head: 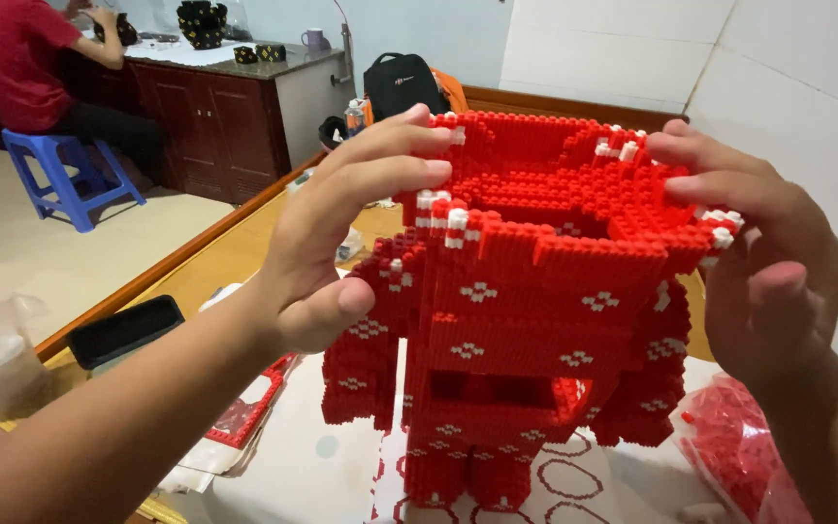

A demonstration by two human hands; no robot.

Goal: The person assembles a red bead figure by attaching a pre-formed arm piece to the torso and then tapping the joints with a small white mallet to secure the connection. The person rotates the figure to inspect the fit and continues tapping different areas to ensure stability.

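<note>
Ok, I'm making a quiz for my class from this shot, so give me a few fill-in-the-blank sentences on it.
1. Both hands grip the top of a ____ brick-built figure.
2. The small flower-like marks on the figure are ____.
3. The left hand and right hand hold the figure above a ____ sheet.

Missing words: red; white; white

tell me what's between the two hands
In the head view, the red brick figure fills the gap between the left hand and right hand.

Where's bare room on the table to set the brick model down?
Bare wood lies behind the left hand, between the black case and the table's far edge. Crowded: paper sheets under the red brick model, and the bag of red bricks by the right hand.
</note>
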